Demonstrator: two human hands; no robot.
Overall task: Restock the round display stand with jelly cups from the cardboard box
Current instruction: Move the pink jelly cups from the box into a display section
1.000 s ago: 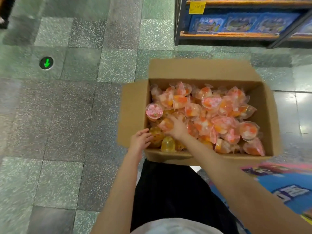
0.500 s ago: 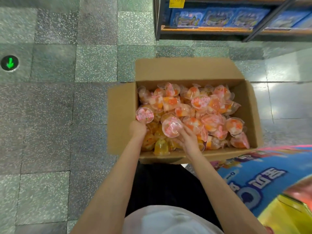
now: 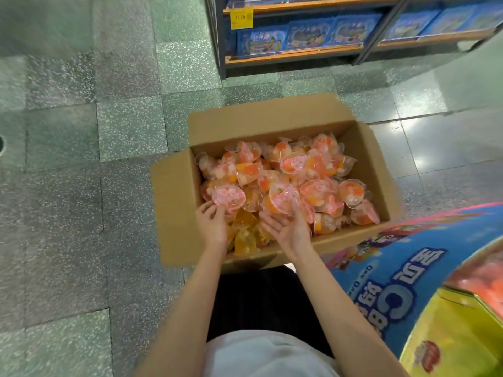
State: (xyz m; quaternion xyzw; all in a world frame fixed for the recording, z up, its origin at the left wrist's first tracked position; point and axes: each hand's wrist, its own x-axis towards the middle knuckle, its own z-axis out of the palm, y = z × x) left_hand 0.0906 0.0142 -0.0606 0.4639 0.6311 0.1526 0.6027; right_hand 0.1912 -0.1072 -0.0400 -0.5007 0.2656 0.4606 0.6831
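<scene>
Speckled green-grey tile floor (image 3: 81, 186) along the left side. Open cardboard box (image 3: 174, 202) sits on it at centre, flaps splayed outward, heaped with jelly cups (image 3: 321, 170): clear plastic, orange and pink contents, pink foil lids.

Left hand (image 3: 211, 224) is inside the box at its near-left corner, fingers curled, pinching a pink-lidded jelly cup (image 3: 228, 196) at the lid's near edge. The cup sits raised above the heap.

Right hand (image 3: 290, 227) is just beside it, palm up, fingers cupped under a second jelly cup (image 3: 284, 200) and gripping it from below; lid tilted toward the camera.

Behind the box, a shelf unit (image 3: 294, 54) with blue boxed goods and a yellow price tag (image 3: 241, 18).

Far right, close to the box's near-right corner: the round display stand (image 3: 408, 281), curved blue printed side, yellow rim, blurred orange-pink contents inside.
</scene>
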